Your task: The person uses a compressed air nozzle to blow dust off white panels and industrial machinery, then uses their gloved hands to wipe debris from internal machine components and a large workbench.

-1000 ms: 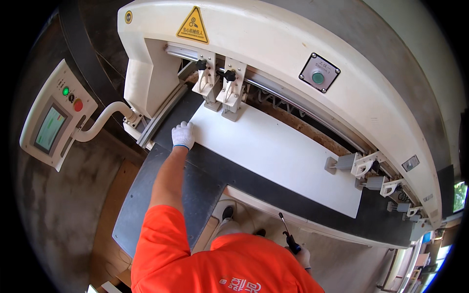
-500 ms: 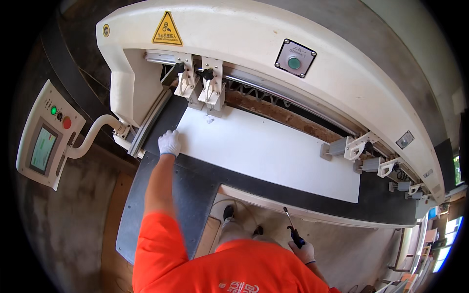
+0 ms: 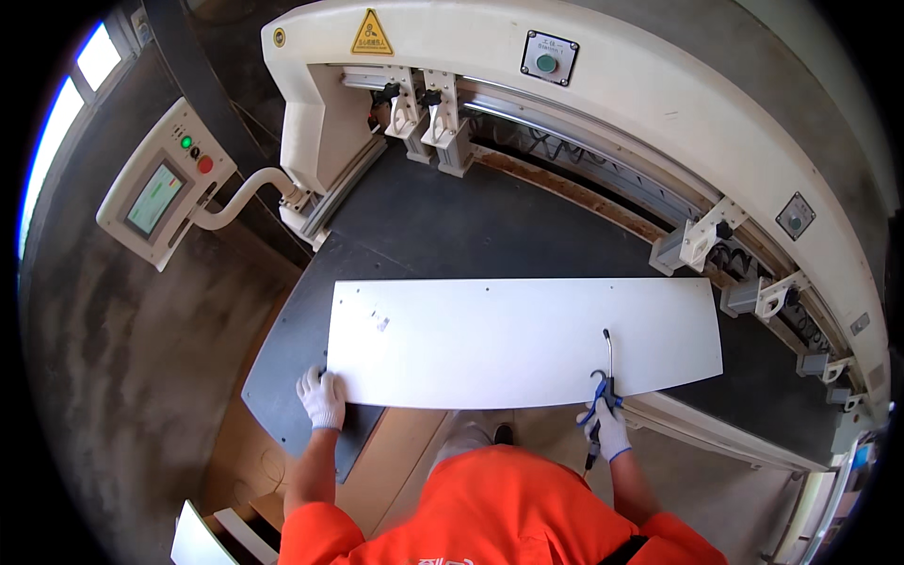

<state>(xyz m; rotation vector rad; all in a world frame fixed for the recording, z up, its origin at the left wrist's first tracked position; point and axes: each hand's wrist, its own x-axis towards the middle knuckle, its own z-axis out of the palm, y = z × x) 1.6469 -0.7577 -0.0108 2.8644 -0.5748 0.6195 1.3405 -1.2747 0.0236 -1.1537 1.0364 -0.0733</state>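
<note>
A long white board (image 3: 508,348) lies flat at the table's front, its middle stretch overhanging the near edge. My left hand (image 3: 322,400), in a white knit glove, is at the board's near left corner, thumb against the corner and fingers along the left edge. My gloved right hand (image 3: 610,431) is wrapped round a blue and black air blow gun (image 3: 603,397). Its bent metal nozzle points away from me, above the board's right part. Small dark holes run along the far edge of the board, with a grey smudge near its left end.
Behind the board spreads the dark machine table (image 3: 471,226). A white arched machine frame (image 3: 621,66) spans the back, with clamp blocks (image 3: 450,141) at left and others (image 3: 697,240) at right. A control panel (image 3: 165,184) stands at left on a bent tube. White panel pieces (image 3: 198,537) stand lower left.
The white board has come toward me, away from the left clamps, and turned level across my view. My left hand moved nearer with it. My right hand lifted the blow gun over the board.
</note>
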